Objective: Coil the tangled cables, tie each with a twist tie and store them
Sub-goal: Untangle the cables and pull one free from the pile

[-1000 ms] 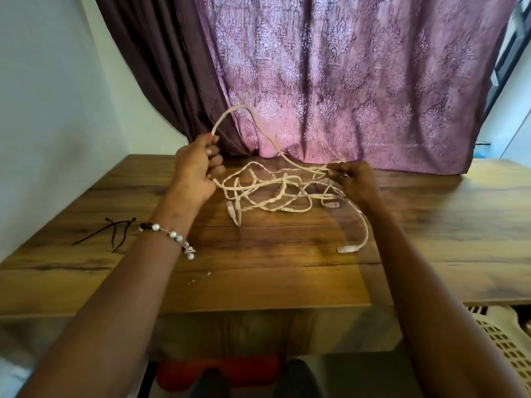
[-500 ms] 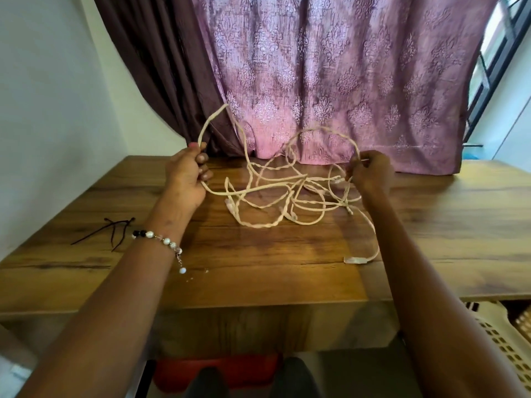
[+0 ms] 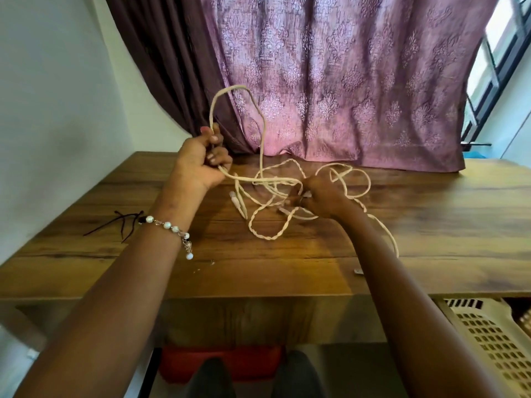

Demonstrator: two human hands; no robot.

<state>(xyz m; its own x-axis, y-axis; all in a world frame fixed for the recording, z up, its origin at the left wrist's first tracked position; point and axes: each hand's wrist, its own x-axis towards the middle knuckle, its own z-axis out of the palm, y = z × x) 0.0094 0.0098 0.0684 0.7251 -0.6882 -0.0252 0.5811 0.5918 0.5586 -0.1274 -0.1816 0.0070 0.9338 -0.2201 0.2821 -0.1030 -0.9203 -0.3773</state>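
Cables, cream-coloured and still tangled, lie in loose loops on the wooden worktop between and around the two hands. The left hand is raised just above the worktop with its fingers curled tight round one strand; from the top of that fist a tall loop stands up in front of the curtain and falls back down into the tangle. Another strand runs from the underside of the fist down to the heap. The right hand is low, on the heap itself, fingers bent into the middle of the knot; they seem to pinch a strand there, though the exact grip is hidden by the hand's own back. A round loop lies just beyond the right hand, a twisted loop sits on the near side between both hands, and one strand trails along the outside of the right forearm toward the near edge. A plug end lies just below the left hand.

Twist ties, thin and dark, lie crossed on the worktop beside the left wrist, which wears a beaded bracelet. A pale slotted basket stands below the worktop's edge, under the right arm.
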